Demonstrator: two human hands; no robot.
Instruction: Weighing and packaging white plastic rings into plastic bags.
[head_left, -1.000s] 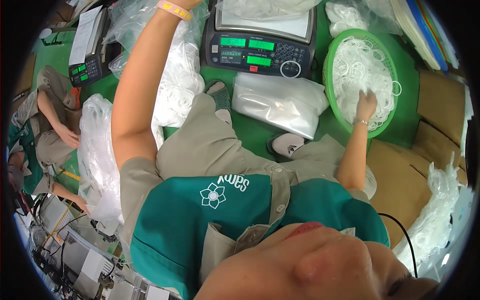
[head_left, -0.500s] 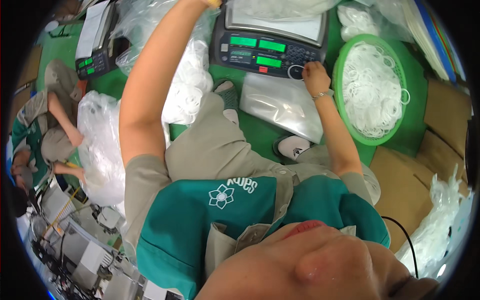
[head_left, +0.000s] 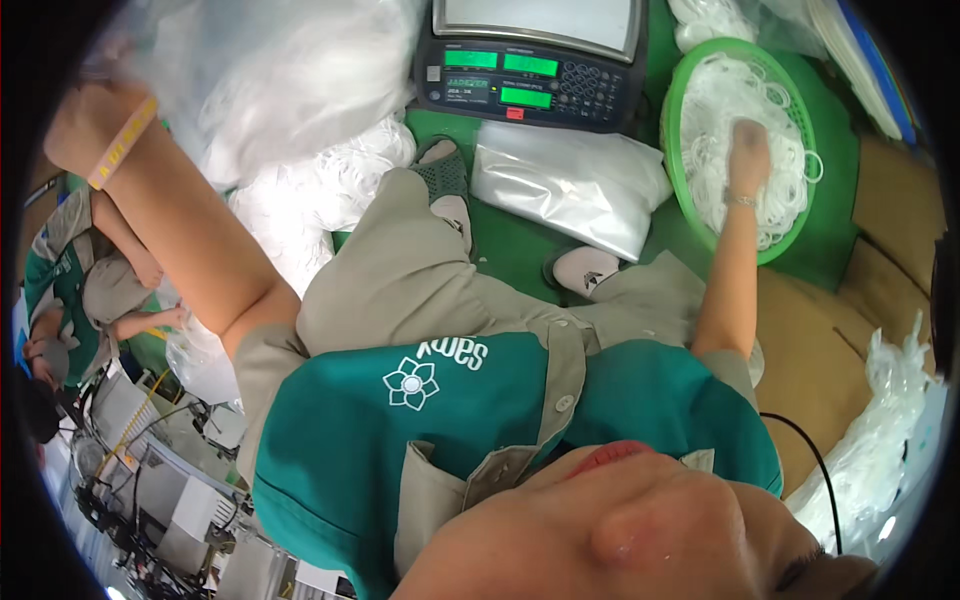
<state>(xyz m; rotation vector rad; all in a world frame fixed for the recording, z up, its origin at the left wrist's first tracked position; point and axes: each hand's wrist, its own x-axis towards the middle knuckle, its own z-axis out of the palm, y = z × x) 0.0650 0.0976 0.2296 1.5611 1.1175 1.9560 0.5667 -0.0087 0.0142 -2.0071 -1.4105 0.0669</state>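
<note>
A green oval basket (head_left: pixel 676 160) stands to the right, heaped with white plastic rings (head_left: pixel 712 130). My right hand (head_left: pixel 748 155) reaches down onto these rings; its fingers are blurred and partly hidden among them. Out at the far left, my left hand (head_left: pixel 85 130) grips a large clear plastic bag (head_left: pixel 310 80) near its far-left side, with the fingertips blurred at the rim of the picture. Below the bag lies a pile of white rings (head_left: pixel 310 200). A dark counting scale (head_left: pixel 525 90) with lit green displays sits ahead of me, its metal pan bare.
Folded clear plastic bags (head_left: pixel 565 190) lie on the green floor before the scale. Cardboard (head_left: pixel 810 370) borders my right side, near bundled clear plastic (head_left: pixel 870 440). Another person (head_left: pixel 75 260) sits at the left, above cables and equipment (head_left: pixel 150 470).
The large plastic bag has moved left off the scale with my left hand. My right hand has gone from a ring at the scale's edge to the rings in the basket.
</note>
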